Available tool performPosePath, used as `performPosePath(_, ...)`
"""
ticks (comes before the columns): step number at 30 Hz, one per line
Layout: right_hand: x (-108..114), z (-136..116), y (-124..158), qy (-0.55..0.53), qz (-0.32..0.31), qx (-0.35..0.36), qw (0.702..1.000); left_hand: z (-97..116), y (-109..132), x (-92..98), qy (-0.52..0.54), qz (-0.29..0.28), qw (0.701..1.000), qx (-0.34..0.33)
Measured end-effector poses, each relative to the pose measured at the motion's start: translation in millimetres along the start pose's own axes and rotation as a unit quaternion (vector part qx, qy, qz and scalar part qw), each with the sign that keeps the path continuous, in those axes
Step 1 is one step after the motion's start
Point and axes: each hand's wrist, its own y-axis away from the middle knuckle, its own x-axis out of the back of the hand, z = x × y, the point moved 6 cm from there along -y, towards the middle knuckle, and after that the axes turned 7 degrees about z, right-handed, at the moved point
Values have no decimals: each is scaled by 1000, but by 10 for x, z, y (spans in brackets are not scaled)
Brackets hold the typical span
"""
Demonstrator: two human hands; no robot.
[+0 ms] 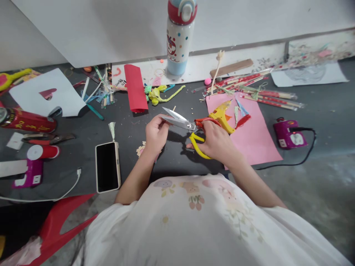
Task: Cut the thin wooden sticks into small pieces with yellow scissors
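My right hand (217, 143) is wrapped round scissors (181, 122) with one red and one yellow handle. Their blades point left and stand slightly apart. My left hand (156, 136) is closed in a pinch right at the blade tips; what it holds is too small to make out. Below its wrist lies a small pale lattice-like piece (141, 148), partly hidden by the arm. Just beyond my right hand, a yellow glue gun (221, 115) and small tassels (243, 121) rest on a pink paper sheet (253, 146).
A phone (107, 168) lies left of my arm. Beyond the hands are folded red paper (135, 88), yellow yarn (156, 95) and a tall bottle (179, 44). Wrapped sticks (266, 98) lie at the back right. A purple device (290, 133) with a black cable is at the right; a red can (27, 120) is left.
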Motion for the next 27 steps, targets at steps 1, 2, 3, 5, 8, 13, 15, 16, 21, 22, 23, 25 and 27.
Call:
performPosePath(1, 0, 1, 1, 0, 1, 1, 1000, 0, 0, -1, -1, -2, 1000, 0)
performPosePath(2, 0, 1, 1, 0, 2, 2, 1000, 0, 0, -2, -1, -3, 1000, 0)
performPosePath(3, -1, 2, 1, 0, 1, 2, 1000, -2, 0, -2, 1, -3, 1000, 0)
performPosePath(5, -2, 1, 0, -3, -5, 3, 1000, -7, 0, -2, 7, -3, 1000, 3)
performPosePath(8, -2, -4, -5, -11, -15, 8, 1000, -16, 0, -6, 13, -5, 1000, 11)
performPosePath(13, 7, -2, -15, -20, -22, 9, 1000, -15, -8, -9, 22, -4, 999, 42)
performPosePath(15, 10, -1, -18, -22, -26, 8, 999, -1, -15, -13, 27, -4, 998, 50)
performPosePath(16, 11, 0, -18, -22, -29, 7, 999, 6, -18, -17, 29, -6, 998, 53)
performPosePath(21, 9, 14, -17, -22, -40, 7, 999, 26, -26, -29, 26, -20, 998, 44)
performPosePath(22, 6, 18, -15, -24, -43, 6, 999, 25, -26, -27, 22, -22, 999, 39)
performPosePath(23, 2, 20, -13, -28, -46, 6, 999, 23, -26, -25, 18, -24, 999, 34)
performPosePath(25, -5, 23, -10, -34, -52, 6, 998, 14, -24, -24, 17, -30, 999, 27)
performPosePath(27, -8, 23, -8, -38, -55, 8, 998, 0, -22, -25, 21, -35, 999, 25)
